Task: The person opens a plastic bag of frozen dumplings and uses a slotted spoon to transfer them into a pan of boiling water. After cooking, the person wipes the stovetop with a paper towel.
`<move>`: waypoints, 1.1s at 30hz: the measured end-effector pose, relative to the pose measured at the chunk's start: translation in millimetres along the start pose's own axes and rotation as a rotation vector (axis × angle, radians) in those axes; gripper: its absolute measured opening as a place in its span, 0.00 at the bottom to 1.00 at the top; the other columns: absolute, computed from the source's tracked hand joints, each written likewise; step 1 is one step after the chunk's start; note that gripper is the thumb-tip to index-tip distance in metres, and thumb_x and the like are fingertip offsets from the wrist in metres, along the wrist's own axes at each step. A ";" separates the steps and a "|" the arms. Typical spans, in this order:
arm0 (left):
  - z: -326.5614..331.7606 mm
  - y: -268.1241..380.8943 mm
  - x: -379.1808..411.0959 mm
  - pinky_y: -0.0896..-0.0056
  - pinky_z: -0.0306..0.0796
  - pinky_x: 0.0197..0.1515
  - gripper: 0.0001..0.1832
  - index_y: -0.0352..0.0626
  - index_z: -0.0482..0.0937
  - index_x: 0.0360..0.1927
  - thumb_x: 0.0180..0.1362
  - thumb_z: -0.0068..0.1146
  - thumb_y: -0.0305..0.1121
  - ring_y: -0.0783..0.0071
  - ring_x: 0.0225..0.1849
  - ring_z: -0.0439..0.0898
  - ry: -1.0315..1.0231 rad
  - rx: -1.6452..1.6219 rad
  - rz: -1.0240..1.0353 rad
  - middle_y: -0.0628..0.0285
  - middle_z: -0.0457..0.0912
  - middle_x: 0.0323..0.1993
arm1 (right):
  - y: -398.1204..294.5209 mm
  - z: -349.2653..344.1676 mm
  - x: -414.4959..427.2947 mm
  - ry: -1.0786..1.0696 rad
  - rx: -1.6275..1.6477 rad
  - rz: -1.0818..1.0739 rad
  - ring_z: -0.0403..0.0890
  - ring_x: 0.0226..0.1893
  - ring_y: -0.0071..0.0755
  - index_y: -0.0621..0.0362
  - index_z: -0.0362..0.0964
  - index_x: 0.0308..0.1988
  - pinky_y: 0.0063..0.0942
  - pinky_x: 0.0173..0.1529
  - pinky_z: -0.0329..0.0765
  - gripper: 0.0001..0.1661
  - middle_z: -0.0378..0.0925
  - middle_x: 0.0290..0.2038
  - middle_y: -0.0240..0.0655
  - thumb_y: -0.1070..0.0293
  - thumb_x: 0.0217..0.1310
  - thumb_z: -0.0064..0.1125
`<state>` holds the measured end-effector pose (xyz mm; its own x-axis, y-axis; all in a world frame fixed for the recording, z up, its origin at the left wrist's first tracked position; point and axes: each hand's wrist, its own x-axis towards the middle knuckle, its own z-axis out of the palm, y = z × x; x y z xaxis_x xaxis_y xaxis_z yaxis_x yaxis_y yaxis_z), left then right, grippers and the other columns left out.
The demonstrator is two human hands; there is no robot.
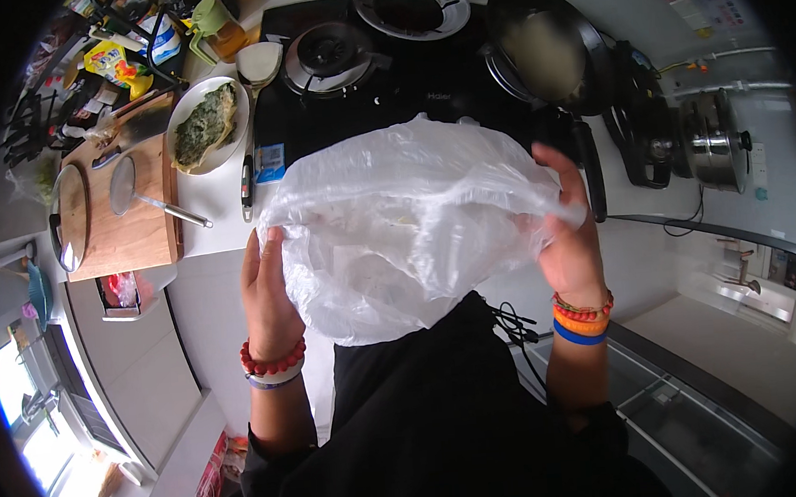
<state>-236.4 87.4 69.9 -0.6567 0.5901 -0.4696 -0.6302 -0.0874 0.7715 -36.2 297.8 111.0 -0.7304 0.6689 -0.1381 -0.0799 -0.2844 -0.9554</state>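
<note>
A white translucent plastic bag (397,241) is spread between my two hands, in front of my body and before the stove's near edge. My left hand (268,292) grips its left side, thumb toward me. On the right, my right hand (569,243) holds the other side, with part of the plastic over its fingers. The bag's mouth gapes toward me, and a few small pale bits seem to lie within its folds. Beyond the bag is the black Haier gas cooktop (422,94). A wok (550,51) with pale, blurred contents sits on its right burner.
Left of the cooktop are a plate (241,131) with a greenish flatbread, a spatula (260,61), and a wooden cutting board (120,233) bearing a strainer (124,188) and a glass lid (72,219). The wok's handle (591,172) juts toward me. A steel pot (709,143) stands far right.
</note>
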 end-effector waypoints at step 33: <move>-3.8 10.5 16.3 0.78 0.67 0.48 0.12 0.35 0.72 0.48 0.63 0.47 0.30 0.79 0.42 0.76 -0.095 -0.074 0.122 0.62 0.79 0.42 | 106.2 -57.5 -24.8 -0.153 1.057 0.246 0.57 0.64 0.47 0.55 0.51 0.64 0.53 0.65 0.56 0.44 0.52 0.66 0.43 0.34 0.59 0.40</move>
<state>-255.4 93.0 68.7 -0.6906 0.6442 -0.3288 -0.5791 -0.2201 0.7850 12.4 290.5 -2.1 -0.8769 0.4414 -0.1903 -0.4083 -0.8929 -0.1896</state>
